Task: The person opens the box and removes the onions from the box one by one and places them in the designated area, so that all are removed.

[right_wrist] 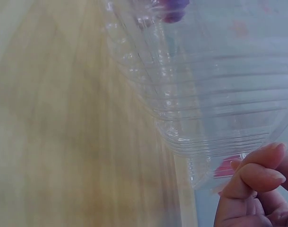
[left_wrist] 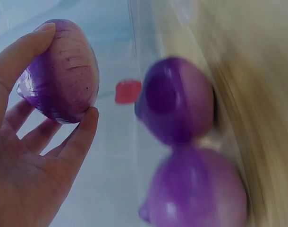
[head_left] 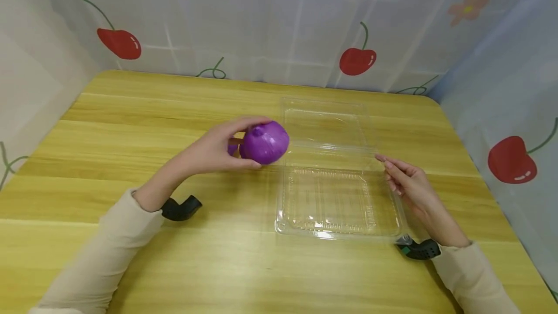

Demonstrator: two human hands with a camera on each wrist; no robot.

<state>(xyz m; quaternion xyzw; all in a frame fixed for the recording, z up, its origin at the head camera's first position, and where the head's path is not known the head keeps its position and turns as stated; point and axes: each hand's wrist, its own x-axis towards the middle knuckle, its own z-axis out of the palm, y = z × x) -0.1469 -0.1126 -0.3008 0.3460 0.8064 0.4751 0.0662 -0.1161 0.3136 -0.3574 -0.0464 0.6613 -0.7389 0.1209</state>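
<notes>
A glossy purple onion (head_left: pixel 267 142) is held in my left hand (head_left: pixel 213 151), the thumb and fingers gripping its sides just left of the clear container. Seen from the left wrist, the held onion (left_wrist: pixel 68 71) is raised off the table, and two more onions, one (left_wrist: pixel 174 99) beside the other (left_wrist: pixel 196 189), rest on the wood. In the head view my left hand mostly hides those two. A see-through plastic clamshell box (head_left: pixel 329 231) lies opened flat, its lid (head_left: pixel 322 103) toward the back. My right hand (head_left: pixel 410 183) pinches the box's right edge near the hinge.
The wooden table (head_left: pixel 209 265) has rounded back corners. A pale curtain (head_left: pixel 279 23) printed with cherries and flowers hangs behind it and along the right side. Black wrist-worn devices show beneath the left (head_left: pixel 180 208) and right (head_left: pixel 418 248) sleeves.
</notes>
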